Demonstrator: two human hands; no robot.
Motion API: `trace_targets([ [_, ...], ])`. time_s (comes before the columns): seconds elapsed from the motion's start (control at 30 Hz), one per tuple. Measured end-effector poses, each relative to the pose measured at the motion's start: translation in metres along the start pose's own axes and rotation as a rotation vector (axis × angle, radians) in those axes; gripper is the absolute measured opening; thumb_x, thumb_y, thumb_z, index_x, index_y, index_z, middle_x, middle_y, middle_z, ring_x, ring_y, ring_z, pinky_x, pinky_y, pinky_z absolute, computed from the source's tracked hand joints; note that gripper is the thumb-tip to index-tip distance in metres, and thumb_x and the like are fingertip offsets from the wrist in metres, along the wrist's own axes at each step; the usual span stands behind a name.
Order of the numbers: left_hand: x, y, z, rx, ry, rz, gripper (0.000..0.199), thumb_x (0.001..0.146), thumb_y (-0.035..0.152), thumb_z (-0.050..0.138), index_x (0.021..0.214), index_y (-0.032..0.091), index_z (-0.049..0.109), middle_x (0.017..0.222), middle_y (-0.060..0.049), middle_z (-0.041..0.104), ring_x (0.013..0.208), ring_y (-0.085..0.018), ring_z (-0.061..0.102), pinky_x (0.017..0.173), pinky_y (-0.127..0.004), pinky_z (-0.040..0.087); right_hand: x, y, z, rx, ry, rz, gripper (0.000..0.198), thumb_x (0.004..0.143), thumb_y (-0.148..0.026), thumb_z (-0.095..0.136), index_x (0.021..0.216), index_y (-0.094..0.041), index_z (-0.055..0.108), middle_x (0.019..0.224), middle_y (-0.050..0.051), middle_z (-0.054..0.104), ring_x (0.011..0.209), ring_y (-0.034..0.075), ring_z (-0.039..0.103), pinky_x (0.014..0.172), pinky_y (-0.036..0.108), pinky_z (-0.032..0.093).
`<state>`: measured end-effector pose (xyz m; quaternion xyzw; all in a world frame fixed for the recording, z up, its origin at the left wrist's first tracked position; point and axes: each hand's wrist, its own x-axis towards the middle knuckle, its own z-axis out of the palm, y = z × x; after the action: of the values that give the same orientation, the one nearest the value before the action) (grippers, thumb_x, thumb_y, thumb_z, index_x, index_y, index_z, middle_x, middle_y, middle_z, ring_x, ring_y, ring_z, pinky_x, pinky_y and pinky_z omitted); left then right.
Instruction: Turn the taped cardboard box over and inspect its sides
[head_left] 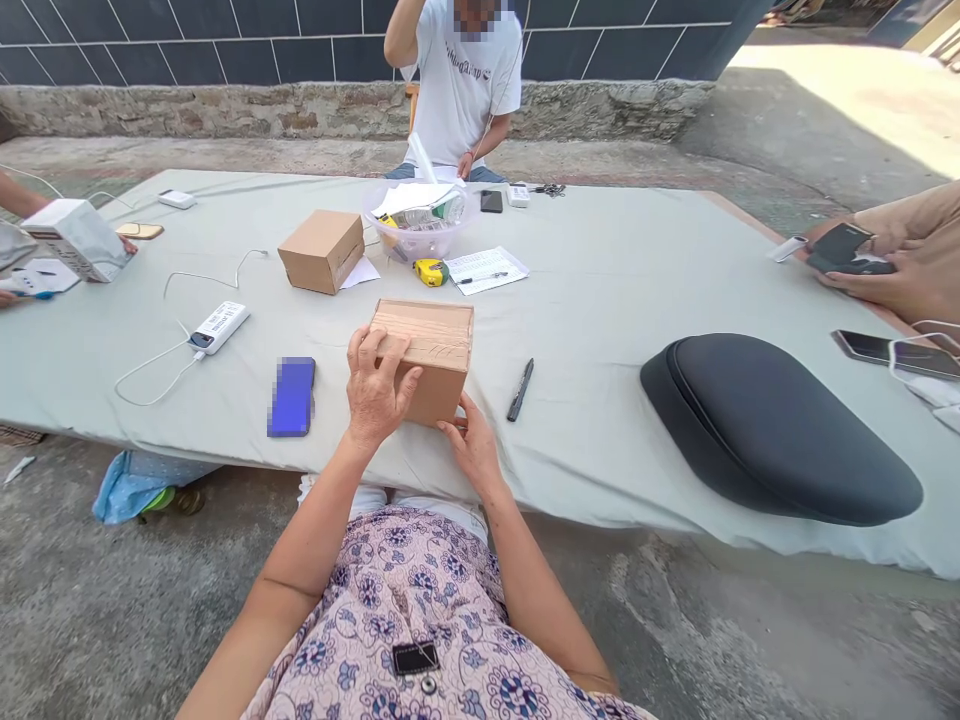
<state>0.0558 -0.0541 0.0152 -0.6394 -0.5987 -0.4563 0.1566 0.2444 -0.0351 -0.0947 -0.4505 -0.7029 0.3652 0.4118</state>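
Note:
A closed brown cardboard box (439, 390) is between my hands at the near edge of the cloth-covered table (592, 290). My left hand (375, 385) lies over its upper left side, fingers on the top and thumb on the near face. At the lower right corner, my right hand (472, 445) grips the box, its thumb near the bottom edge; the other fingers are partly hidden behind it. To the right of the box lies a black marker pen (520, 390). A blue-screened phone (292, 398) rests to the left.
Farther back stand another cardboard box (319, 255), a yellow tape measure (431, 272), a written sheet (491, 272) and a plastic basin (420, 240). A black padded seat (780, 430) takes up the right. A white power bank (219, 328) trails a cable. Other people sit around the table.

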Motion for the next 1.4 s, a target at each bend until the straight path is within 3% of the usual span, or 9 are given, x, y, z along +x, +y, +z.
trace_targets([
  [0.27,-0.005,0.0,-0.004,-0.025,0.008,0.017,0.045,0.098,0.05,0.047,0.128,0.02,0.062,0.136,-0.017,0.052,0.145,-0.036,0.034,0.116,-0.056,0.037,-0.002,-0.006,0.002,0.108,0.076,0.126,0.052,0.084,-0.049,0.066,0.127,-0.021,0.056,0.127,0.015,0.068,0.091,0.025,0.074,0.073,0.041,0.062],
  [0.43,-0.01,-0.001,-0.008,-0.051,0.043,0.037,0.045,0.098,0.049,0.048,0.128,0.02,0.062,0.137,-0.017,0.051,0.145,-0.036,0.033,0.116,-0.056,0.035,-0.001,-0.009,0.001,0.185,0.087,0.146,0.047,0.079,-0.053,0.071,0.109,-0.02,0.06,0.134,0.017,0.064,0.087,0.024,0.074,0.068,0.039,0.062],
  [0.63,-0.014,-0.002,-0.017,-0.072,0.117,0.044,0.042,0.098,0.045,0.049,0.128,0.02,0.062,0.137,-0.017,0.051,0.144,-0.034,0.036,0.118,-0.054,0.033,-0.003,-0.019,-0.001,0.132,0.119,0.131,0.035,0.079,-0.047,0.071,0.099,-0.02,0.061,0.138,0.016,0.063,0.09,0.023,0.073,0.065,0.036,0.058],
  [0.8,-0.018,0.001,-0.021,-0.082,0.151,-0.07,0.045,0.099,0.048,0.044,0.129,0.02,0.06,0.136,-0.016,0.052,0.142,-0.032,0.039,0.119,-0.053,0.034,-0.003,-0.03,-0.013,0.045,0.181,0.056,0.03,0.082,-0.042,0.069,0.101,-0.021,0.062,0.139,0.016,0.063,0.095,0.024,0.072,0.073,0.039,0.058],
  [0.93,-0.02,0.003,-0.019,-0.116,0.163,-0.122,0.046,0.101,0.049,0.042,0.131,0.02,0.059,0.137,-0.016,0.053,0.141,-0.029,0.042,0.119,-0.05,0.036,-0.002,-0.039,-0.029,-0.004,0.28,0.001,0.028,0.082,-0.04,0.069,0.103,-0.022,0.064,0.137,0.014,0.065,0.112,0.026,0.067,0.079,0.039,0.058],
  [1.17,-0.028,-0.001,-0.014,-0.188,0.081,-0.223,0.05,0.101,0.052,0.04,0.136,0.021,0.058,0.138,-0.016,0.056,0.136,-0.026,0.049,0.117,-0.047,0.04,0.001,-0.047,-0.049,-0.106,0.386,-0.094,0.029,0.084,-0.035,0.069,0.109,-0.023,0.06,0.139,0.014,0.063,0.127,0.028,0.06,0.087,0.043,0.056],
  [1.4,-0.037,-0.01,-0.009,-0.294,0.058,-0.325,0.052,0.1,0.055,0.04,0.133,0.018,0.057,0.133,-0.017,0.06,0.131,-0.025,0.054,0.112,-0.043,0.043,-0.001,-0.059,-0.052,-0.251,0.428,-0.209,0.03,0.087,-0.03,0.068,0.115,-0.024,0.058,0.137,0.014,0.062,0.125,0.029,0.059,0.096,0.05,0.052],
])
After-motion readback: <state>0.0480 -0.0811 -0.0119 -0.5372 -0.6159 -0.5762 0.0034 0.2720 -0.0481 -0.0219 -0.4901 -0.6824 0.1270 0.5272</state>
